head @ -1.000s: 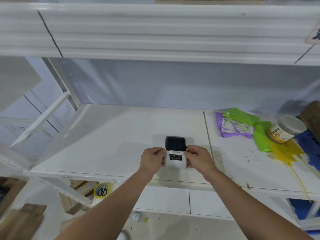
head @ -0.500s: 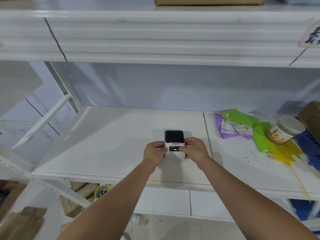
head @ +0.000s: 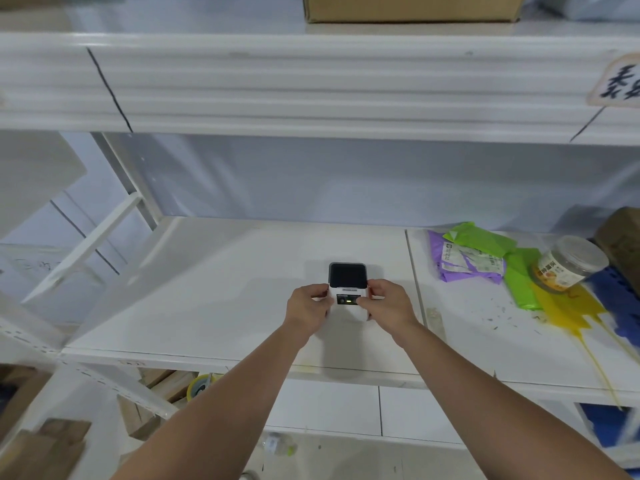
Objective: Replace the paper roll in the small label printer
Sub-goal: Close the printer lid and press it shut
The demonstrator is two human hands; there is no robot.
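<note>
Both hands, left point(head: 309, 308) and right point(head: 388, 306), still clasp printer point(head: 347, 292); fingers closed round it, shifted farther onto shelf point(head: 207, 289).

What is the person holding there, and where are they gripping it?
A small white label printer resting on the shelf. The left hand and right hand grip its two opposite sides, near the front.

Green bags point(head: 485, 239), purple bag point(head: 450, 268), tipped jar point(head: 568, 263), perhaps tape point(head: 199, 386) below

Bright, even light; soft shadows under arms; wide-angle bending at edges; slight blur.
</note>
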